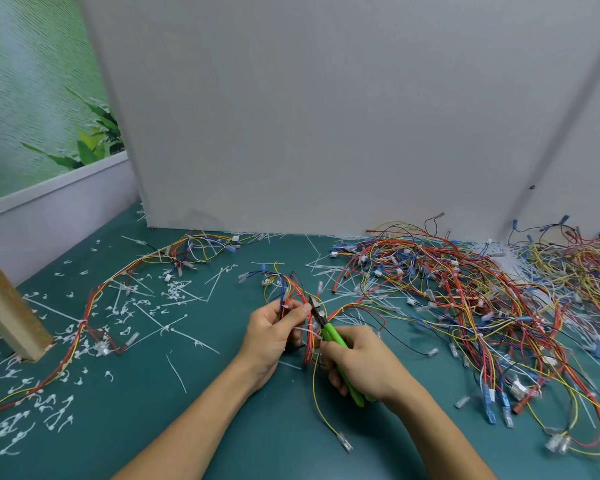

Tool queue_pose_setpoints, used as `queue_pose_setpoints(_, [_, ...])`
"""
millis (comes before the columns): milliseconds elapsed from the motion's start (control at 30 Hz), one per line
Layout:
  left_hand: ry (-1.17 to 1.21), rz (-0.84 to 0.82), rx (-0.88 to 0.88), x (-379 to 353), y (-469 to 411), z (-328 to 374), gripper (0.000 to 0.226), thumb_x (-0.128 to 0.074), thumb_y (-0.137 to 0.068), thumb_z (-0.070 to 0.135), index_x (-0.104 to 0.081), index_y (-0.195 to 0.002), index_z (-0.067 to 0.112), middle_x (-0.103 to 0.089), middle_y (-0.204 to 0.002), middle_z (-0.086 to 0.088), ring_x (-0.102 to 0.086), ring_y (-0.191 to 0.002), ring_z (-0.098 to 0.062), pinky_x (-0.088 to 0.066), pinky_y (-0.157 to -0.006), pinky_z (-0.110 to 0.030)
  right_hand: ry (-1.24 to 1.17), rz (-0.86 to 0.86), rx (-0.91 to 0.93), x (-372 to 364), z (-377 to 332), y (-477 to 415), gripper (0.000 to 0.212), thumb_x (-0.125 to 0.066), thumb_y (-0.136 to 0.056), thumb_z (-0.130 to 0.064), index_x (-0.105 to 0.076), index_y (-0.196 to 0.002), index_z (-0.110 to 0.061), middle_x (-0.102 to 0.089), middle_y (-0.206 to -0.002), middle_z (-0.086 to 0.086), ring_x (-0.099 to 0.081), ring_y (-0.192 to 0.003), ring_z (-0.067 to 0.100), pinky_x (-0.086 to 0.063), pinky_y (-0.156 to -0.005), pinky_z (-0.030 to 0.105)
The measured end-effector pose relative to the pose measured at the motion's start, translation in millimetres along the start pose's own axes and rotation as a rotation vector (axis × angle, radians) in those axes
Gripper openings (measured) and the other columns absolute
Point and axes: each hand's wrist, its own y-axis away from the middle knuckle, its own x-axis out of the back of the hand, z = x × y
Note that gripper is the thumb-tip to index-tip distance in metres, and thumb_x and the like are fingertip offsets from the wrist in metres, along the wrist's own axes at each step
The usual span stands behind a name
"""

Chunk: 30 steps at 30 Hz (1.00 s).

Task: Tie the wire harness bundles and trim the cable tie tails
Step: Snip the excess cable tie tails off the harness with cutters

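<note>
My left hand [274,336] grips a wire harness bundle [293,292] of red, yellow and blue wires just above the green table. A white cable tie [307,331] wraps the bundle between my two hands. My right hand [361,363] holds green-handled cutters [329,332], their dark jaws pointing up next to my left thumb and close to the bundle. A yellow wire with a clear terminal [344,442] hangs from the bundle toward me.
A big tangle of loose harnesses [482,292] covers the right side. A tied harness [84,323] runs along the left. Cut tie tails [59,407] and loose cable ties [174,330] litter the mat. A white board [326,116] stands behind; a wooden post [11,313] is at left.
</note>
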Motion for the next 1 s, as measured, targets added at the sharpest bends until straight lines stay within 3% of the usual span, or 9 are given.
queue_pose_setpoints(467, [0.0,0.012,0.01,-1.2,1.0,1.8,0.013,-0.067,-0.092,0.008,-0.06,-0.082,0.008,-0.049,-0.06,-0.005,-0.038,-0.053,-0.018,-0.039,-0.051,-0.024,-0.06,-0.026,0.017,-2.0,-0.5,0.7,0.029,-0.053,-0.105,-0.024,-0.054,-0.078,-0.013,-0.059,-0.054,0.003,-0.054,-0.045,0.022,-0.047,-0.048,0.028])
queue_pose_setpoints(700, [0.006,-0.003,0.015,-1.4,3.0,3.9,0.021,-0.069,-0.09,0.013,-0.067,-0.07,0.017,-0.054,-0.064,-0.009,-0.042,-0.051,-0.018,-0.039,-0.051,-0.025,-0.094,-0.032,0.028,-0.5,-0.2,1.5,0.035,-0.053,-0.107,-0.029,-0.054,-0.076,-0.012,-0.059,-0.055,0.007,-0.052,-0.044,0.024,-0.044,-0.046,0.028])
queue_pose_setpoints(1000, [-0.018,0.02,0.02,-1.5,3.0,3.5,0.017,-0.066,-0.093,0.007,-0.067,-0.076,0.006,-0.056,-0.064,-0.011,-0.042,-0.053,-0.02,-0.041,-0.051,-0.025,-0.096,-0.035,0.017,0.4,-7.5,6.7,0.036,-0.052,-0.108,-0.031,-0.052,-0.078,-0.01,-0.057,-0.05,-0.003,-0.054,-0.041,0.015,-0.045,-0.044,0.025])
